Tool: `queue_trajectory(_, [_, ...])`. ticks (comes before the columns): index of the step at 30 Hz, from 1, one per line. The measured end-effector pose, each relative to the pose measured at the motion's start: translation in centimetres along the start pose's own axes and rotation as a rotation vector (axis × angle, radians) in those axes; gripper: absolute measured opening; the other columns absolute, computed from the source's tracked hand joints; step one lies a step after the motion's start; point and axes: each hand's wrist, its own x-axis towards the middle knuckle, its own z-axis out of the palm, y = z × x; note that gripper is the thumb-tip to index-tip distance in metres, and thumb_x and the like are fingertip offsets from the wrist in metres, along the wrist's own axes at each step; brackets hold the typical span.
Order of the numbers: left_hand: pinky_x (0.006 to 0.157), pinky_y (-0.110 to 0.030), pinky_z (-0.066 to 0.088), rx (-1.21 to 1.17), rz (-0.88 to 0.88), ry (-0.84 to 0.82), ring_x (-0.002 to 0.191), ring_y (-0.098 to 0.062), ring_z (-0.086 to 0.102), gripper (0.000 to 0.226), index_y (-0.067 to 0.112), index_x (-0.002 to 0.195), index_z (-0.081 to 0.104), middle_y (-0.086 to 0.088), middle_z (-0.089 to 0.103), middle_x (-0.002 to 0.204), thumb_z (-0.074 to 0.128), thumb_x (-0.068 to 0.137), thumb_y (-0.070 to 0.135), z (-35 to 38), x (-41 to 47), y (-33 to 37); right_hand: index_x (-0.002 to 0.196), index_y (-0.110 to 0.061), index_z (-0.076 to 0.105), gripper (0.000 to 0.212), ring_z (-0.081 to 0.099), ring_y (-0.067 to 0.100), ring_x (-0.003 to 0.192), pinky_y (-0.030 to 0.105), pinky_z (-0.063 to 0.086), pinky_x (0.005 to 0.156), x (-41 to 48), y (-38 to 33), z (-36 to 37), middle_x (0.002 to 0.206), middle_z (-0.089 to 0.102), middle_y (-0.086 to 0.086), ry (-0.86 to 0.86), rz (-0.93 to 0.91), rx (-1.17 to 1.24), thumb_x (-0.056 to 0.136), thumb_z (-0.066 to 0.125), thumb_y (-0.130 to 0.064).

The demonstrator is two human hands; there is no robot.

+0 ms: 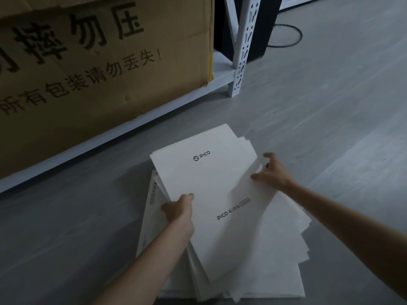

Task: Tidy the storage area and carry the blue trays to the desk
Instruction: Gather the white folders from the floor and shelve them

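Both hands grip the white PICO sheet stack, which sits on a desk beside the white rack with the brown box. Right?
No desk: in the head view the stack of white printed cardboard sheets lies on the grey floor. Rest holds: left hand and right hand grip it, beside the white metal rack with the large brown cardboard box.

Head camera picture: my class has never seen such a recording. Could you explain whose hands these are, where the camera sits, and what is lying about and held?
No machine here: a person wears one camera on the head, looking down at their own bare hands. On the grey floor lies a fanned stack of flat white card sheets. The left hand grips the left edge of the top white sheet printed PICO; the right hand pinches its right edge. Behind stands a large brown cardboard box on a white metal shelf.
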Motion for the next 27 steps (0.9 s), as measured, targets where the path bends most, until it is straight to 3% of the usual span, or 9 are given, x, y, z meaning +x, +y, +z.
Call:
queue_trajectory(2, [0.085,-0.047,0.057,-0.054,-0.051,-0.019,0.093,-0.034,0.068,0.028,-0.005,0.095,0.057,-0.017,0.065,0.098,0.074,0.077,0.008,-0.3,-1.2,-1.3,0.143,-0.010,0.042,0.086,0.060,0.029,0.099,0.039,0.050,0.093,-0.1,-0.3,-1.0,0.112,0.057,0.012,-0.049,0.036,0.056,0.071,0.088,-0.015])
queue_trajectory(5, [0.081,-0.050,0.059,-0.063,-0.107,0.011,0.085,-0.034,0.070,0.023,-0.002,0.075,0.061,-0.015,0.069,0.084,0.072,0.069,0.016,-1.6,-2.4,-4.9,0.108,-0.007,0.067,0.070,0.071,0.025,0.081,0.041,0.060,0.080,-0.4,-2.0,-0.4,0.102,0.073,0.014,-0.174,0.031,-0.040,0.054,0.091,-0.045])
queue_trajectory(7, [0.083,-0.051,0.059,-0.009,-0.169,0.054,0.092,-0.039,0.069,0.047,-0.004,0.098,0.064,-0.022,0.071,0.101,0.068,0.063,0.027,-2.9,-2.4,-7.3,0.110,-0.010,0.065,0.083,0.069,0.028,0.096,0.045,0.058,0.086,-0.8,-3.1,1.8,0.113,0.068,0.014,-0.227,-0.039,-0.232,0.049,0.086,-0.061])
queue_trajectory(10, [0.092,-0.043,0.054,0.070,-0.308,0.086,0.113,-0.041,0.062,0.053,-0.010,0.122,0.055,-0.027,0.061,0.126,0.065,0.084,0.025,-4.7,-1.8,-9.0,0.132,-0.009,0.051,0.095,0.047,0.034,0.126,0.042,0.044,0.102,-1.9,-3.6,5.7,0.137,0.047,0.013,-0.257,-0.192,-0.604,0.063,0.077,-0.069])
queue_trajectory(14, [0.105,-0.044,0.045,0.154,-0.296,0.051,0.133,-0.040,0.048,0.058,-0.006,0.142,0.041,-0.024,0.046,0.147,0.053,0.094,0.025,-4.2,-1.1,-8.3,0.126,-0.008,0.055,0.099,0.046,0.034,0.120,0.042,0.044,0.096,-1.4,-2.9,6.0,0.129,0.050,0.012,-0.178,-0.198,-0.705,0.060,0.069,-0.081])
queue_trajectory(18, [0.108,-0.046,0.043,0.258,-0.176,0.040,0.133,-0.040,0.047,0.063,0.001,0.145,0.037,-0.022,0.043,0.148,0.055,0.091,0.028,-2.1,-1.1,-7.0,0.119,-0.009,0.054,0.093,0.049,0.037,0.122,0.040,0.045,0.093,-2.5,0.0,3.8,0.124,0.062,0.014,-0.124,0.021,-0.564,0.061,0.069,-0.080])
queue_trajectory(21, [0.106,-0.041,0.044,0.416,-0.019,0.134,0.127,-0.041,0.051,0.057,0.002,0.132,0.049,-0.025,0.046,0.143,0.064,0.082,0.025,0.0,-1.1,-5.0,0.118,-0.009,0.058,0.087,0.057,0.035,0.117,0.038,0.049,0.093,-3.9,4.4,1.9,0.120,0.065,0.014,-0.082,0.227,-0.371,0.062,0.075,-0.074])
queue_trajectory(25, [0.098,-0.037,0.050,0.585,0.265,-0.143,0.114,-0.034,0.062,0.052,0.007,0.118,0.054,-0.014,0.060,0.129,0.072,0.075,0.032,2.9,-0.7,-1.9,0.103,-0.010,0.071,0.057,0.072,0.024,0.079,0.036,0.062,0.070,-6.0,8.8,-0.6,0.093,0.075,0.006,-0.100,0.402,0.071,0.061,0.091,-0.042])
queue_trajectory(27, [0.101,-0.042,0.048,0.697,0.360,-0.233,0.110,-0.033,0.063,0.049,0.015,0.107,0.052,-0.007,0.064,0.121,0.072,0.070,0.039,3.4,-0.8,-1.0,0.089,-0.015,0.070,0.034,0.066,0.016,0.067,0.025,0.052,0.055,-6.4,9.6,-1.8,0.080,0.070,0.001,-0.061,0.434,0.115,0.068,0.090,-0.033])
